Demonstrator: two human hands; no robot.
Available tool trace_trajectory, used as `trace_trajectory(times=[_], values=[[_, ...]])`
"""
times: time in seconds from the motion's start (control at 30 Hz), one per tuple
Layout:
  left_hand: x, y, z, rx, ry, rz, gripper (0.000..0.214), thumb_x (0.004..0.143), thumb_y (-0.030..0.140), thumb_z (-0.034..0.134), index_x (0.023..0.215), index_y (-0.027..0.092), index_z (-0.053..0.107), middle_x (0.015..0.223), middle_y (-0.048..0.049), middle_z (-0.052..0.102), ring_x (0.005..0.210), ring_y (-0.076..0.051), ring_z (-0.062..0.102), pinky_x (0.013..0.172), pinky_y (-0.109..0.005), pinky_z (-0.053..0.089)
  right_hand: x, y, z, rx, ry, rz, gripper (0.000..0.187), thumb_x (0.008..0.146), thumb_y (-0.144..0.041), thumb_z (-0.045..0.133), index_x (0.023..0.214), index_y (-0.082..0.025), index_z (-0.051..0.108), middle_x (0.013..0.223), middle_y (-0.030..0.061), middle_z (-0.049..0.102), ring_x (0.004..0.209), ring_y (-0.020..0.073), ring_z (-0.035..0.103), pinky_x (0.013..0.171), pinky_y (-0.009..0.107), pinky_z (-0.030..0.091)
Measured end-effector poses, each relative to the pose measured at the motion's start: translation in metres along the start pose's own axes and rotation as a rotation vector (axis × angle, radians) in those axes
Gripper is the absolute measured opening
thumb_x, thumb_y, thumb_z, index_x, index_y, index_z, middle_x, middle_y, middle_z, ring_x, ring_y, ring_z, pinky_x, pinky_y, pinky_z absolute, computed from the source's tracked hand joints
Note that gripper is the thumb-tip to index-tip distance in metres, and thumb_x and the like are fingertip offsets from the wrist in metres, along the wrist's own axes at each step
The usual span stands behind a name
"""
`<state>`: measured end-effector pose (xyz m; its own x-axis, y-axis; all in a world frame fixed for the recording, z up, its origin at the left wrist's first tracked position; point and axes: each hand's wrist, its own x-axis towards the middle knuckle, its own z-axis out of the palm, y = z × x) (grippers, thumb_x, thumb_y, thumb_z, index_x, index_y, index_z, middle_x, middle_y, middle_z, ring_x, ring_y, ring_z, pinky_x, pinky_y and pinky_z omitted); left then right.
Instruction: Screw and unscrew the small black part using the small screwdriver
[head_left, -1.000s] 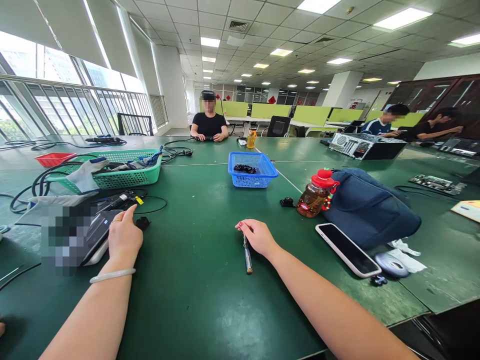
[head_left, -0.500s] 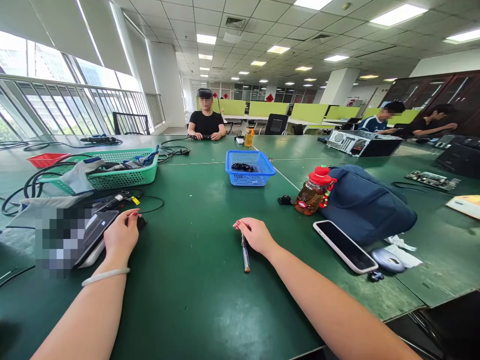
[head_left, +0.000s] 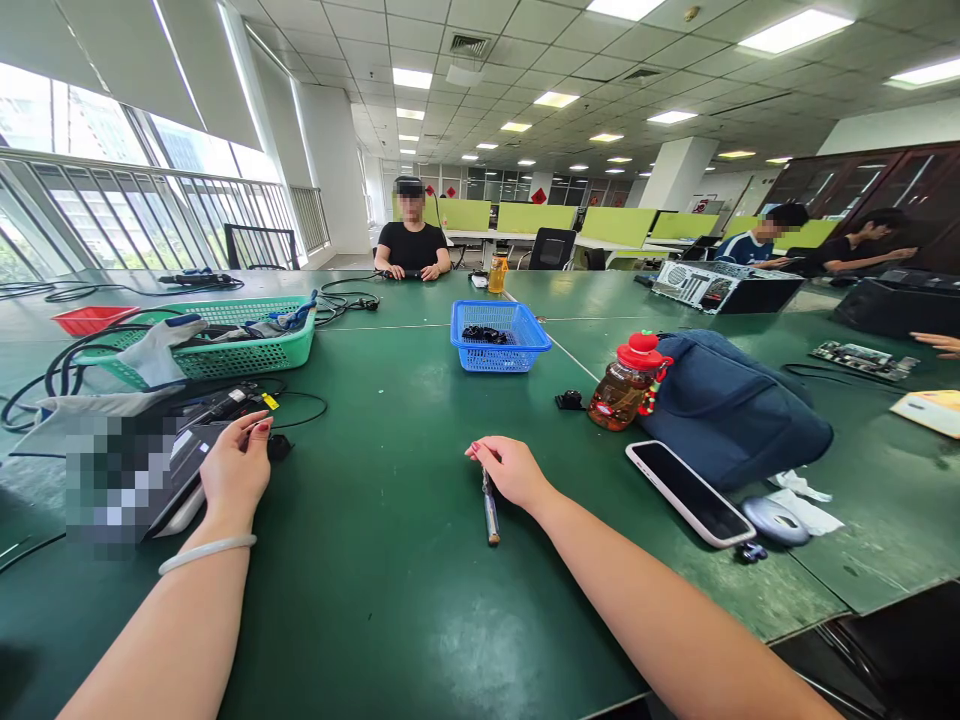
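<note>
My left hand, with a pale bangle on the wrist, is beside a dark handheld device that is partly pixelated. Its fingers are curled with thumb and fingertips together; what they hold, if anything, is too small to make out. My right hand rests on the green table with fingers closed together. From under it sticks out a slim, pen-like tool with a metal upper end, lying on the tabletop. The fingers hide whether they grip it.
Ahead stands a blue basket with black items inside. A green basket holds gloves and cables. On the right are a drink bottle, a navy bag, a phone and a circuit board. Other people sit around the table.
My left hand has shifted slightly left; my right hand stays put. At the right edge another person's hand has come into view, and a black case there has moved left.
</note>
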<state>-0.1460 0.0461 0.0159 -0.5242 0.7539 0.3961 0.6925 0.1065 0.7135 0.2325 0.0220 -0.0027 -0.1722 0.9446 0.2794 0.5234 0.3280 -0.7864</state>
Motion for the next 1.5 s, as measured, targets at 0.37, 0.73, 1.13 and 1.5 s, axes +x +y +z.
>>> trace_trajectory(times=[0.37,0.73,1.13,1.5], values=[[0.008,-0.003,0.006,0.227,-0.142,-0.047,0.039,0.088,0.043,0.042,0.107,0.023,0.068,0.1,-0.0086,0.072,0.085,-0.027,0.063,0.076,-0.038,0.049,-0.001,0.001,0.001,-0.007,-0.022,-0.002,0.031,0.091,-0.033,0.046,0.087,-0.02,0.074,0.087,0.0049,0.075,0.077,0.0187,0.066,0.07,0.03,0.05],[0.007,-0.003,0.005,0.248,-0.093,-0.049,0.044,0.092,0.04,0.033,0.107,0.02,0.07,0.101,-0.0116,0.071,0.094,-0.029,0.063,0.082,-0.041,0.049,-0.001,0.0,0.0,-0.02,-0.041,0.006,0.032,0.09,-0.033,0.045,0.087,-0.02,0.074,0.087,0.0054,0.075,0.077,0.0193,0.066,0.07,0.03,0.049],[0.009,0.001,0.006,0.31,-0.229,-0.02,0.046,0.092,0.038,0.033,0.111,0.023,0.072,0.096,-0.0094,0.073,0.088,-0.029,0.063,0.076,-0.038,0.05,0.0,-0.001,0.0,-0.034,-0.059,0.015,0.03,0.09,-0.03,0.046,0.087,-0.019,0.073,0.088,0.0059,0.075,0.082,0.0198,0.067,0.073,0.03,0.049],[0.011,-0.006,0.011,0.433,-0.253,0.037,0.042,0.09,0.028,0.037,0.109,0.018,0.073,0.124,-0.0113,0.068,0.109,-0.03,0.062,0.092,-0.04,0.049,0.0,-0.001,0.0,-0.035,-0.062,0.023,0.029,0.09,-0.028,0.046,0.087,-0.019,0.073,0.088,0.0057,0.075,0.082,0.0196,0.067,0.074,0.03,0.05]])
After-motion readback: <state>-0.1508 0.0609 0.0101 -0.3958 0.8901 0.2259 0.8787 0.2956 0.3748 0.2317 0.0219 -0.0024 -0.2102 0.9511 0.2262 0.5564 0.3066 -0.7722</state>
